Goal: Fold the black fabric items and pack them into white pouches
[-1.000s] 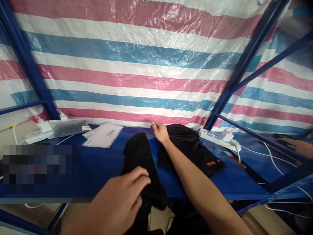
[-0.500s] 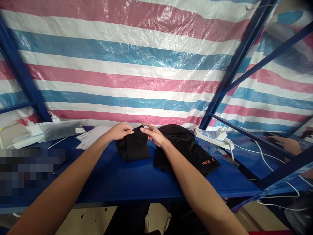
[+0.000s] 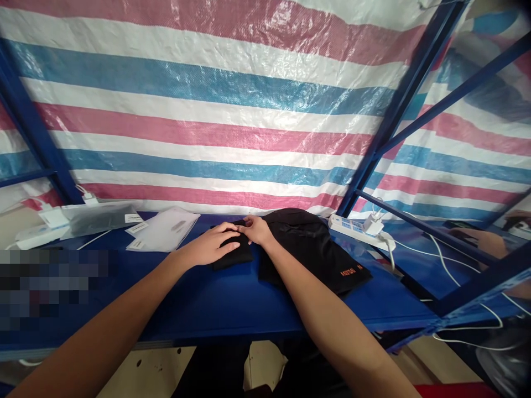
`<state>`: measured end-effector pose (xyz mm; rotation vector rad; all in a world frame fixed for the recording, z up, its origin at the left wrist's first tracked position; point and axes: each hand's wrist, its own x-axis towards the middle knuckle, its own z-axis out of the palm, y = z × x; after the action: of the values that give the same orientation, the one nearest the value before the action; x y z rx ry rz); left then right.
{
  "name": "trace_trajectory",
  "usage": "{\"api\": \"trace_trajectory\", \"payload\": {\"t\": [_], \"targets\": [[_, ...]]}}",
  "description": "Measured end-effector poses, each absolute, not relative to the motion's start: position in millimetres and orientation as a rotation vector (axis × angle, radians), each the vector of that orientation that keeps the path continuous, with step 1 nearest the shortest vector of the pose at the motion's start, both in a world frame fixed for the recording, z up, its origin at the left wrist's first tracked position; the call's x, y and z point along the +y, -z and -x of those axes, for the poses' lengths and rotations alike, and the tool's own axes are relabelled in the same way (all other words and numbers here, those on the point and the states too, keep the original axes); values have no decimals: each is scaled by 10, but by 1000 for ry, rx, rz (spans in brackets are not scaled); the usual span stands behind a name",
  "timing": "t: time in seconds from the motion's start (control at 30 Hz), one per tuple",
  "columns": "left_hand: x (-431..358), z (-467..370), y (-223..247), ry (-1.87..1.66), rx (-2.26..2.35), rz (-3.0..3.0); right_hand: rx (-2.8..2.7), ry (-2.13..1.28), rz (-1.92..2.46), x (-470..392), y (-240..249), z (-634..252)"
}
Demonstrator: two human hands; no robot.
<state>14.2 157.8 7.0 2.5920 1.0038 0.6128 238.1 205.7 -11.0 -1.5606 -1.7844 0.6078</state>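
Laid the left hand (image 3: 213, 244) over the folded cloth (image 3: 234, 258) on the table (image 3: 199, 309), fingers slightly spread. Bent the right hand (image 3: 255, 230) at the cloth's far edge, beside the left fingertips; could not tell whether pinching fabric. Had the folded cloth between the white bags (image 3: 164, 229) on the left and the lettered cloth (image 3: 307, 243) on the right, with the right forearm across the lettered cloth's left side.

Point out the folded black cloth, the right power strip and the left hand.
Folded cloth (image 3: 233, 257): head view, front part.
Power strip (image 3: 360, 231): head view, middle.
Left hand (image 3: 211, 244): head view, back.
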Motion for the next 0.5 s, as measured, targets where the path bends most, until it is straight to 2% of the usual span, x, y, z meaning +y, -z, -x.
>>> {"api": "trace_trajectory", "payload": {"t": [0.07,0.13,0.3,0.4,0.5], "targets": [[1649,-105,29,-520,1068,-2585,-1797,-280,1500,2008,53,-2378],[1766,-45,83,-463,1119,-2565,-1855,-158,1316,1949,-29,-2388],[2045,101,99,-468,1136,-2393,-2362,-636,892,1853,-178,-2462],[2112,162,131,-578,1155,-2234,-2494,-588,857,1863,-169,-2489],[2084,204,146,-781,1134,-2074,-2360,-520,848,1890,-143,-2474]]}}
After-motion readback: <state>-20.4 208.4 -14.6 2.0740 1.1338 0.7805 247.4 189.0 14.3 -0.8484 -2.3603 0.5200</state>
